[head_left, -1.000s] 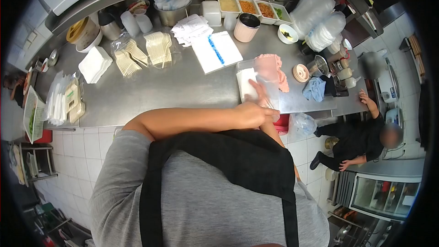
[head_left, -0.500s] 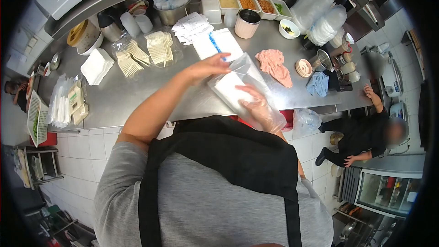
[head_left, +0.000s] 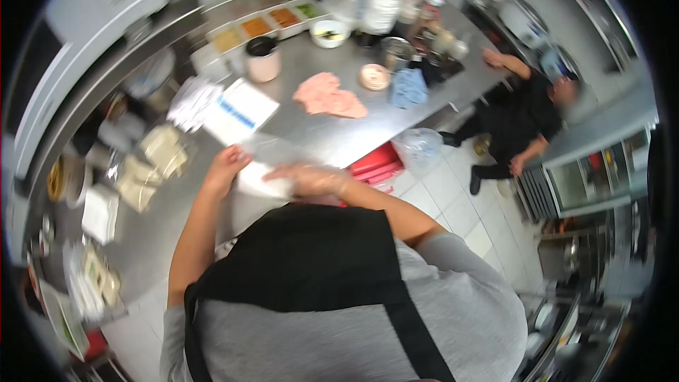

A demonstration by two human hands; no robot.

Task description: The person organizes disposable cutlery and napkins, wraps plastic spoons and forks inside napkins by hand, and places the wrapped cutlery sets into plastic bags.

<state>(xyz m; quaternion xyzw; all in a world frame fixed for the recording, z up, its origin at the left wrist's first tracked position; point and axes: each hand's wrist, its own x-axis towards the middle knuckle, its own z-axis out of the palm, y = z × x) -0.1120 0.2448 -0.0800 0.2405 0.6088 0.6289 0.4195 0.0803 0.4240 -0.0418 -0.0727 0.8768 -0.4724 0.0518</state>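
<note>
My right hand (head_left: 309, 178), blurred, is inside a clear plastic bag (head_left: 276, 150) over a white stack (head_left: 263, 180) near the counter's front edge. At the bag's other end, my left hand (head_left: 230, 164) has its fingers pressed together on the plastic. Just beyond lies a white pad with a blue stripe (head_left: 241, 112), beside crumpled white papers (head_left: 189, 104). A pink cloth (head_left: 329, 95) rests on the counter to the right of the bag.
Food trays (head_left: 256, 26), a pink canister (head_left: 263, 60) and a white bowl (head_left: 329, 33) line the back. Wooden cutlery (head_left: 138, 182) is on the left. A blue cloth (head_left: 408, 88) lies right. Another person (head_left: 520, 117) is beyond the counter's right end.
The view has turned to the right. My left hand has closed on the bag's end, and the bag with my right hand in it has shifted leftward in view.
</note>
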